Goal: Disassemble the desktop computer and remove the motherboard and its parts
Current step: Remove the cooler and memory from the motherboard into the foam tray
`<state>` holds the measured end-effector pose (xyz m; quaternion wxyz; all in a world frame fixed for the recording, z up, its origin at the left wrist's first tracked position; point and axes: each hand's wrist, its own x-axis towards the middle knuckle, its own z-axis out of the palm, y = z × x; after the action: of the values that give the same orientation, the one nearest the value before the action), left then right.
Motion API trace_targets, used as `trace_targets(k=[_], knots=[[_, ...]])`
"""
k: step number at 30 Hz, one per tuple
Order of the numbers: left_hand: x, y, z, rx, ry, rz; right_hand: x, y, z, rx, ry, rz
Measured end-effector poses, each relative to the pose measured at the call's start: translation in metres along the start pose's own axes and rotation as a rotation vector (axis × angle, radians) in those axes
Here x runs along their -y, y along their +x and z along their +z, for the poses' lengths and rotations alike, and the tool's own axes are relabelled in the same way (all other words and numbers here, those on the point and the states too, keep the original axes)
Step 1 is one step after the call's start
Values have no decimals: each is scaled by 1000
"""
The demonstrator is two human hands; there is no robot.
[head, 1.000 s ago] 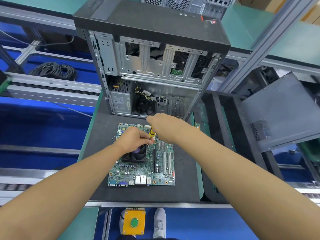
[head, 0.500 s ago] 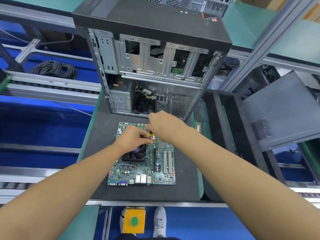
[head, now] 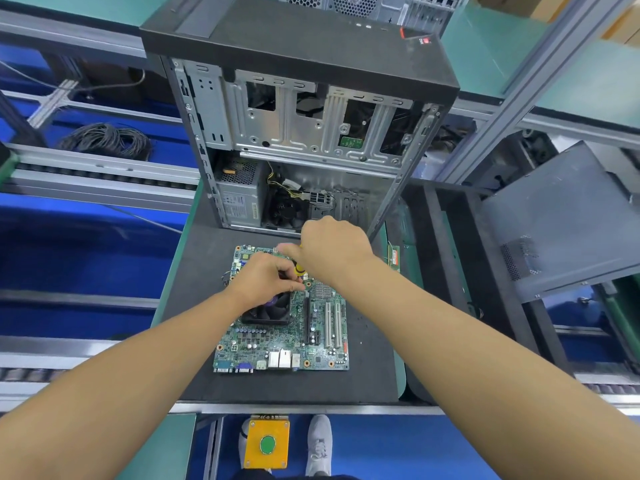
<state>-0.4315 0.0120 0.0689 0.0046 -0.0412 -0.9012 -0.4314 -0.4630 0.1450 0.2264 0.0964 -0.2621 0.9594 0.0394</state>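
Screwdriver (head: pixel 298 269) sits gripped in curled right hand (head: pixel 334 251)

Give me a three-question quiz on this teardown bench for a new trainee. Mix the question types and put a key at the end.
1. True or false: the motherboard lies flat on the black mat, outside the computer case.
2. Which hand grips the yellow-handled screwdriver? A: left. B: right. C: neither.
3. Fill in: the left hand is over the far edge of the black cooler ____ on the motherboard.
Key: 1 true; 2 B, the right hand; 3 fan.
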Motion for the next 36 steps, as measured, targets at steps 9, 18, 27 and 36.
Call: trace_targets(k=[9, 18, 27, 36], knots=[[1, 1, 0, 58, -52, -75, -7, 0, -8, 107, 47, -319], [-2, 2, -15, 187, -166, -97, -11, 0, -1, 123, 129, -310], [-1, 4, -8, 161, -68, -131, -7, -2, -3, 59, 94, -9], [-5, 4, -8, 127, -186, -156, -13, 0, -10, 185, -26, -284]])
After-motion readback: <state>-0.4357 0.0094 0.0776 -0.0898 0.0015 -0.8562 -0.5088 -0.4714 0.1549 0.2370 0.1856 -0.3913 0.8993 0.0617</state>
